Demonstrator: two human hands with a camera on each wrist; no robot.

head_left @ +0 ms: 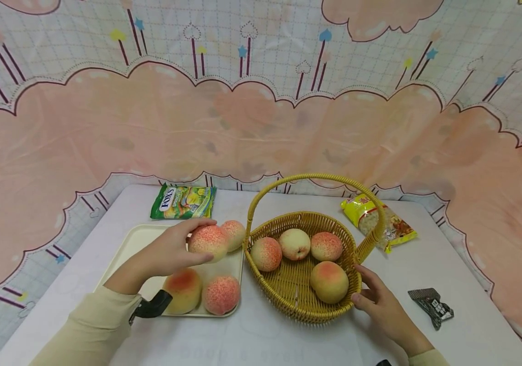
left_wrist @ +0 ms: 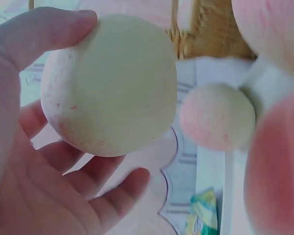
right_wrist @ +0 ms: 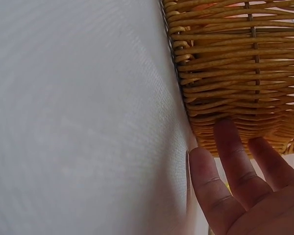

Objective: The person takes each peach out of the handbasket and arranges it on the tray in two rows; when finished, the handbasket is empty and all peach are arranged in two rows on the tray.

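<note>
My left hand (head_left: 174,249) grips a pink-and-cream peach (head_left: 208,242) over the tray, thumb on one side and fingers round the other. In the left wrist view the peach's pale side (left_wrist: 112,88) faces the camera. Three other peaches are on the cream tray (head_left: 137,239): one at the back (head_left: 233,235), a yellowish one (head_left: 183,291) and a speckled pink one (head_left: 221,295) in front. My right hand (head_left: 384,307) touches the right side of the wicker basket (head_left: 288,284); its fairly straight fingers (right_wrist: 235,161) rest against the outer weave. Several peaches (head_left: 295,244) lie in the basket.
A green candy bag (head_left: 183,202) lies behind the tray. Behind the basket's right side is a yellow snack bag (head_left: 379,223). A small black wrapped packet (head_left: 431,306) sits at the right. The basket's tall handle (head_left: 311,176) arches over it.
</note>
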